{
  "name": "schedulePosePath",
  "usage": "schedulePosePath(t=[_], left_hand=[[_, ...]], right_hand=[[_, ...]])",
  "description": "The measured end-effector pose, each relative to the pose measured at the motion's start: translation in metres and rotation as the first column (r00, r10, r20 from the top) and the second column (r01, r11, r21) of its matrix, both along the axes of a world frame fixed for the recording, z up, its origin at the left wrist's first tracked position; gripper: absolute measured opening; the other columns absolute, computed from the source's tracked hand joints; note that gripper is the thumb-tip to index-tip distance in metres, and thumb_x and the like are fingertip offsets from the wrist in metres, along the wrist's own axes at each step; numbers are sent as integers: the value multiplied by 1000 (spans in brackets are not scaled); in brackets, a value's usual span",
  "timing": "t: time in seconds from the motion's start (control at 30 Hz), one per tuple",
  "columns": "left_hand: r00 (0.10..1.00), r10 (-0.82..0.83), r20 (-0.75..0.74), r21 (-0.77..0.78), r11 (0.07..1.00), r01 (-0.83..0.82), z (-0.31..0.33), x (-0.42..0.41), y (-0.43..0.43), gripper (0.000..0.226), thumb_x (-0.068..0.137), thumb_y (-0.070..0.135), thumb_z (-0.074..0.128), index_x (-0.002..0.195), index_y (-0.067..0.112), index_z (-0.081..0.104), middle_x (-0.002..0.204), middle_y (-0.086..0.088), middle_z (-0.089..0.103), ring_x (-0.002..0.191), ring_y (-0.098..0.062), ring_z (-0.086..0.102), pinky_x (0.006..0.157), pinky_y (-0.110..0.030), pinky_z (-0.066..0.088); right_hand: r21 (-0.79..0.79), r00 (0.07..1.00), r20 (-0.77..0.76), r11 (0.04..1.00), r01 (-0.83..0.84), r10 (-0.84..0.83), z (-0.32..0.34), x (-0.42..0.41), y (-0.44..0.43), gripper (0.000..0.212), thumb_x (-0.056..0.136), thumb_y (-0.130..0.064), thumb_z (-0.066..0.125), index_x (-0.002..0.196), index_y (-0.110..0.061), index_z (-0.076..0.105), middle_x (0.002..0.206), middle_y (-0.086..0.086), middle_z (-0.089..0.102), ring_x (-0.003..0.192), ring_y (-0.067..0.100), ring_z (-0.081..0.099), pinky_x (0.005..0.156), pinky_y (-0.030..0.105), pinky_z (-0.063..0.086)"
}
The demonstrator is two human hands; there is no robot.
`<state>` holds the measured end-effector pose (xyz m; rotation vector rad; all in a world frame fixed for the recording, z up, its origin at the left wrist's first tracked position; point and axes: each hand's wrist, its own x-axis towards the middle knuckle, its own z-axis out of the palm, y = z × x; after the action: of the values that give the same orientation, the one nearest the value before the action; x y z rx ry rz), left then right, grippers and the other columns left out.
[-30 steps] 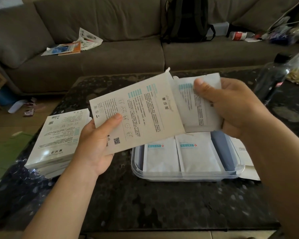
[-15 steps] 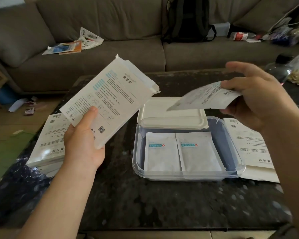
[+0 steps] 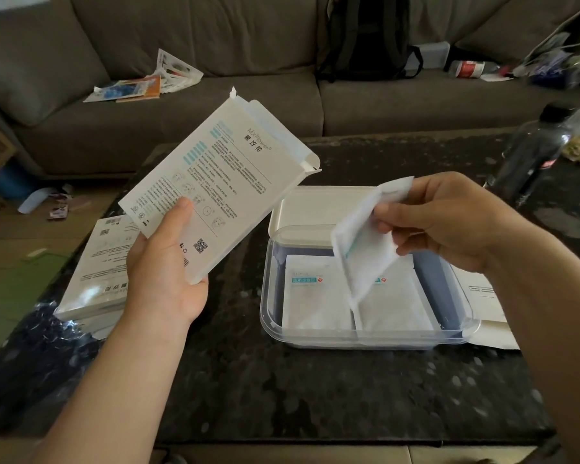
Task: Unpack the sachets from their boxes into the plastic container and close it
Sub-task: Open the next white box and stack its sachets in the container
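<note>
Left hand (image 3: 163, 272) grips an opened white box (image 3: 215, 192) above the dark table (image 3: 282, 390); right hand (image 3: 449, 222) pinches a sachet (image 3: 362, 249) tilted over the clear plastic container (image 3: 365, 339) holding two sachets.

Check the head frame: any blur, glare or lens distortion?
Head view: dim, flat light; sachets in the right hand motion-blurred; print on the box in the left hand legible; soft glare on the wrapped boxes; sofa bows, wide-angle.

Left hand (image 3: 163, 272) grips the box (image 3: 221, 182), thumb on its face; right hand (image 3: 449, 226) pinches a sachet (image 3: 362, 262).
</note>
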<state>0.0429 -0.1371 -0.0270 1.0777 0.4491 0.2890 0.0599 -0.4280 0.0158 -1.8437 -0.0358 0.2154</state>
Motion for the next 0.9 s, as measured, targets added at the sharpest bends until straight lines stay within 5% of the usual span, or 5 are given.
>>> schedulePosePath(t=[0.27, 0.53, 0.7, 0.8, 0.9], left_hand=[[1000, -8, -6, 14, 1000, 8, -1, 0, 2, 38, 91, 40, 78, 127, 35, 68, 108, 14, 80, 100, -8, 77, 76, -30, 58], [1000, -15, 17, 7, 1000, 15, 1, -2, 1, 39, 93, 36, 77, 130, 33, 67, 111, 12, 80, 102, -8, 77, 78, -30, 60], [999, -42, 17, 29, 999, 42, -1, -2, 3, 41, 92, 38, 77, 131, 34, 66, 114, 11, 79, 105, -11, 76, 86, -35, 60], [998, -56, 22, 31, 998, 56, -1, -1, 3, 42, 92, 38, 77, 133, 34, 65, 115, 11, 79, 107, -12, 76, 86, -35, 61], [997, -66, 26, 29, 997, 66, -2, -1, 1, 41, 93, 36, 75, 133, 33, 65, 115, 10, 79, 106, -11, 76, 84, -34, 61]], right_hand=[[-169, 996, 58, 982, 79, -70, -10, -1, 18, 18, 75, -30, 76, 90, -21, 77, 94, -5, 77, 86, 15, 73, 75, 30, 61], [-9, 959, -229, 985, 170, -168, -52, 9, 32, 19, 91, -16, 70, 109, -19, 68, 102, -2, 75, 89, 19, 73, 61, 36, 62], [-187, 960, -245, 978, 90, -135, -66, 12, 43, 26, 89, -14, 73, 113, -18, 65, 111, 0, 70, 98, 26, 69, 69, 41, 62], [-532, 980, -173, 847, -12, -95, -71, 12, 46, 41, 85, -31, 78, 119, -16, 62, 107, 3, 69, 82, 24, 72, 72, 39, 64], [-834, 992, -124, 545, -85, -36, -72, 6, 50, 56, 78, -55, 78, 116, -19, 55, 97, 1, 63, 72, 18, 67, 75, 37, 62]])
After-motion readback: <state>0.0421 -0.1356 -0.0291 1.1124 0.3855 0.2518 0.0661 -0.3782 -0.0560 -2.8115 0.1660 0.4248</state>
